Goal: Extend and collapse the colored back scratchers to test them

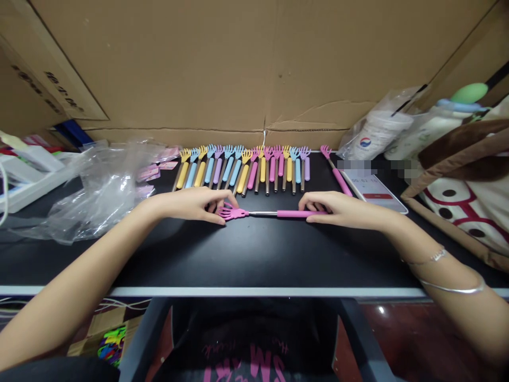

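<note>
A pink back scratcher (292, 214) lies sideways over the black table, with its claw head at the left and its grip at the right. My left hand (202, 204) pinches the claw head between thumb and fingers. At the other end, my right hand (334, 207) has thumb and fingers closed on the pink grip. A short bright metal rod shows between the two ends. Beyond my hands is a row of several back scratchers (253, 175) in yellow, blue, purple and pink, claws pointing away. One more pink back scratcher (341, 182) lies apart at the right.
Crumpled clear plastic bags (99, 185) and pink cards (153, 171) lie at the left, near a white tray (35, 185). At the right are a phone (376, 191), a bagged cup (369, 138) and a cloth bag (469, 207). A cardboard wall (222, 69) closes off the back.
</note>
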### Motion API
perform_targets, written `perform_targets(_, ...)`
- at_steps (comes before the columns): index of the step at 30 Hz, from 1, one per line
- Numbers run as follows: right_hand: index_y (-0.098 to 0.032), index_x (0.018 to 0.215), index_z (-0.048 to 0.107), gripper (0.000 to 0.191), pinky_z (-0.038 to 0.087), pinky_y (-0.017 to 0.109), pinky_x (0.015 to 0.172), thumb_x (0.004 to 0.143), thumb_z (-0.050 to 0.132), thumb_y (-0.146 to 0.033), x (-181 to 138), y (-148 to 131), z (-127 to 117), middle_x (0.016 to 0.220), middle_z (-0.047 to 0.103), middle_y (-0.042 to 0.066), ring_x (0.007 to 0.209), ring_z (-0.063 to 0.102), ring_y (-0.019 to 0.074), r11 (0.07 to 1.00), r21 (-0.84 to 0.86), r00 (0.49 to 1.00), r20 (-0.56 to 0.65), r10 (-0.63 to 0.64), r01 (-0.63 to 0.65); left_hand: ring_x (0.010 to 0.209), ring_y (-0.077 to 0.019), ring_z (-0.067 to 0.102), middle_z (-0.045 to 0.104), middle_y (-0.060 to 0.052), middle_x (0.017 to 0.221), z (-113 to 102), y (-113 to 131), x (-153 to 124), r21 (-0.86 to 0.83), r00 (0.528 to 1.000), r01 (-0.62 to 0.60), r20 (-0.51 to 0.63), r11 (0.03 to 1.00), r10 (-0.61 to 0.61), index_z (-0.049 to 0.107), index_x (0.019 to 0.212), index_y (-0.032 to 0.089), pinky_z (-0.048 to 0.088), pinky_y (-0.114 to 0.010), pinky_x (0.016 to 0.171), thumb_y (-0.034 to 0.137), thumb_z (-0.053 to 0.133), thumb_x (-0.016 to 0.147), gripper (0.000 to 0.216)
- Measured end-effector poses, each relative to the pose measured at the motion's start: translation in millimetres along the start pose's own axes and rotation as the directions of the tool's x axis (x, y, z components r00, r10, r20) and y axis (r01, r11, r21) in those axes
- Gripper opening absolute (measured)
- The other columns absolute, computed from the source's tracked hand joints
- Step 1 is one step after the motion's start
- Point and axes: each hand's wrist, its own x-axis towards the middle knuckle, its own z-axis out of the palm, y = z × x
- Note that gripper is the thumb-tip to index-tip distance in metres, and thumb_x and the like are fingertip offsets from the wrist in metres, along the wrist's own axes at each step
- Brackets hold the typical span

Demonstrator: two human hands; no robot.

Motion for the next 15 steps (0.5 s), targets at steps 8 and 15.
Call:
perform_targets(8,-0.02,0.097,0.056,0.032,0.031,0.024,0.059,0.085,0.051,-0.049,0.2,-0.3,-0.6,0.074,0.047,-0.001,0.065,0.043,0.0122,1.0,-0.003,1.0,0.003,-0.005,0.005,0.068,-0.0125,0.052,0.056,0.001,0.08,0.4,-1.5,0.9,0.022,1.0,-0.011,-0.005,1.0,0.011,0.05,0.122,0.024,0.035,-0.021,0.06,0.044,0.057,0.085,0.042)
perform_targets(15,-0.021,0.097,0.056,0.031,0.031,0.024,0.059,0.085,0.051,-0.049,0.7,0.7,0.5,0.074,0.047,-0.001,0.065,0.043,0.012,1.0,-0.004,1.0,0.0,-0.003,0.003,0.068,-0.0124,0.051,0.055,0.002,0.08,0.5,-1.4,0.2,0.004,1.0,-0.013,-0.008,1.0,0.013,0.05,0.122,0.025,0.035,-0.021,0.06,0.044,0.057,0.085,0.042)
